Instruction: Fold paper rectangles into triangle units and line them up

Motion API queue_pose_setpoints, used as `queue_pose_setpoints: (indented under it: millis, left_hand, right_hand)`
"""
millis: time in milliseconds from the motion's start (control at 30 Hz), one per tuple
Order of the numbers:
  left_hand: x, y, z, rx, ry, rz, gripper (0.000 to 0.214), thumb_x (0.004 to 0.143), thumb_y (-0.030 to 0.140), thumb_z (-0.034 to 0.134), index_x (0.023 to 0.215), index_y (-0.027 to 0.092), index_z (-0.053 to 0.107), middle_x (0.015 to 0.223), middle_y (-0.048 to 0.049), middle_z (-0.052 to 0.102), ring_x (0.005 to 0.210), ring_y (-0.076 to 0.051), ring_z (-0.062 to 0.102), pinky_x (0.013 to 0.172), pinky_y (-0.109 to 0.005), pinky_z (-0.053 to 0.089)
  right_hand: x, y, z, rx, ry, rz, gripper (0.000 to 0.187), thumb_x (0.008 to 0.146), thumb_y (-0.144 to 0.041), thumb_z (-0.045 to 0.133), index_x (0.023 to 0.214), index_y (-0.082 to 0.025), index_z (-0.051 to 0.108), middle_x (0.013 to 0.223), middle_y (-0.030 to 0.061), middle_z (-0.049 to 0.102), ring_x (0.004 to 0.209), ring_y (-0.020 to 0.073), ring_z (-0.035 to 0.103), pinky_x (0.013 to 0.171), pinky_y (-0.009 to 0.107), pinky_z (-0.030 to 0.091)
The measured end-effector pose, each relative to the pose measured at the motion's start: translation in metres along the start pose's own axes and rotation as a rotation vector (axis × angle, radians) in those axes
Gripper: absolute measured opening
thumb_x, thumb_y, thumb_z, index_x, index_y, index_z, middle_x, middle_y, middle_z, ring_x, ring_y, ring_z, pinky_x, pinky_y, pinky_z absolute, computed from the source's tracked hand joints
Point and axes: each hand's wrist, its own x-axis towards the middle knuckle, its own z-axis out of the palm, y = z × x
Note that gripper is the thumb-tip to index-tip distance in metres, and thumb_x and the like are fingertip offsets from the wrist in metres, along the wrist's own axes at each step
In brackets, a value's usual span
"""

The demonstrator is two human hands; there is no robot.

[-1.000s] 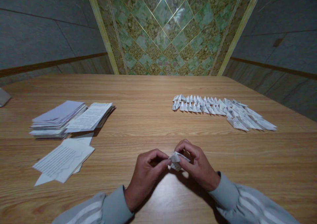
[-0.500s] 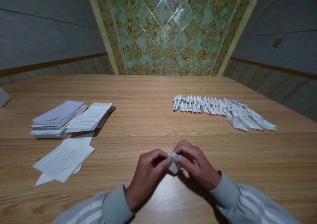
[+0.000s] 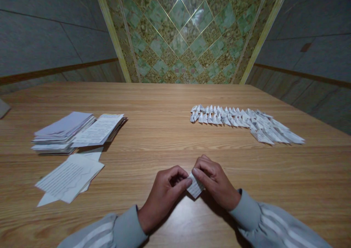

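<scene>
The table point(image 3: 153, 138) is broad, flat and wood-grained; light paper on it could be shifted by a brushed grey sleeve point(image 3: 252, 211). Toward the far right, the rows of folded paper point(image 3: 219, 118), sharp-peaked and tightly set, could be knocked askew by one nudge. At the left, the paper stack point(image 3: 64, 125) is unevenly squared and might be toppled if bumped; just in front, the thin printed sheets point(image 3: 70, 176) are loosely overlapped and could be scattered by a draught. Between the left hand point(image 3: 164, 189) and the right hand point(image 3: 216, 182), at the near middle, the small folded paper point(image 3: 195, 188), crisp and corner-pointed, is pinched by both thumbs and fingers; its creases could be skewed, or a layer torn, by uneven pressure.
</scene>
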Motion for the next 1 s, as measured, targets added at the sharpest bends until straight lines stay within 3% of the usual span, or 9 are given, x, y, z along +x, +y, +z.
queue_pose_setpoints:
  millis: [267, 400, 567, 733, 833, 1000]
  left_hand:
    - [0.002, 0.003, 0.0, -0.042, -0.019, 0.005, 0.013, 0.083, 0.028, 0.068, 0.086, 0.015, 0.069, 0.078, -0.0029, 0.07, 0.07, -0.016, 0.061, 0.064, -0.025, 0.046]
    - [0.004, 0.001, -0.003, -0.045, 0.053, 0.0, 0.013, 0.081, 0.026, 0.068, 0.075, 0.015, 0.07, 0.07, -0.0029, 0.069, 0.066, -0.016, 0.06, 0.062, -0.024, 0.046]
    - [0.006, -0.004, -0.007, -0.128, 0.167, 0.005, 0.013, 0.081, 0.026, 0.069, 0.074, 0.016, 0.065, 0.069, 0.0003, 0.065, 0.066, -0.014, 0.058, 0.061, -0.023, 0.046]
    - [0.007, -0.005, -0.005, -0.204, 0.091, -0.031, 0.012, 0.084, 0.028, 0.068, 0.086, 0.017, 0.066, 0.078, 0.0001, 0.066, 0.072, -0.014, 0.059, 0.066, -0.024, 0.047]
    - [0.007, -0.003, -0.006, -0.18, 0.038, -0.051, 0.015, 0.083, 0.028, 0.068, 0.079, 0.014, 0.069, 0.073, -0.0013, 0.066, 0.069, -0.014, 0.057, 0.064, -0.025, 0.045]
    - [0.007, -0.001, -0.007, -0.225, 0.059, -0.066, 0.021, 0.081, 0.03, 0.07, 0.067, 0.014, 0.068, 0.062, 0.0004, 0.061, 0.061, -0.012, 0.052, 0.059, -0.024, 0.04]
  right_hand:
    - [-0.001, 0.001, 0.003, -0.103, -0.037, -0.077, 0.041, 0.101, -0.041, 0.043, 0.067, -0.02, 0.055, 0.064, 0.0003, 0.053, 0.065, 0.0154, 0.049, 0.061, 0.029, 0.034]
    - [0.0, 0.001, -0.001, -0.124, -0.064, -0.072, 0.041, 0.101, -0.04, 0.043, 0.071, -0.019, 0.061, 0.065, 0.0017, 0.058, 0.067, 0.0163, 0.051, 0.064, 0.03, 0.036]
    - [0.002, 0.003, -0.007, -0.136, -0.035, -0.041, 0.025, 0.096, -0.035, 0.055, 0.079, -0.02, 0.067, 0.07, 0.0027, 0.065, 0.07, 0.0177, 0.055, 0.066, 0.03, 0.038]
    - [0.001, 0.004, -0.005, -0.13, -0.01, -0.046, 0.023, 0.095, -0.026, 0.058, 0.074, -0.019, 0.066, 0.067, 0.0018, 0.063, 0.069, 0.0171, 0.055, 0.064, 0.029, 0.037]
    - [0.0, 0.003, -0.003, -0.128, -0.011, -0.071, 0.022, 0.094, -0.024, 0.059, 0.073, -0.019, 0.066, 0.066, 0.0015, 0.062, 0.068, 0.0165, 0.054, 0.063, 0.029, 0.037]
    - [0.0, 0.0, -0.002, -0.07, 0.031, -0.052, 0.021, 0.092, -0.02, 0.061, 0.071, -0.018, 0.065, 0.066, 0.0003, 0.062, 0.065, 0.0145, 0.055, 0.062, 0.026, 0.038]
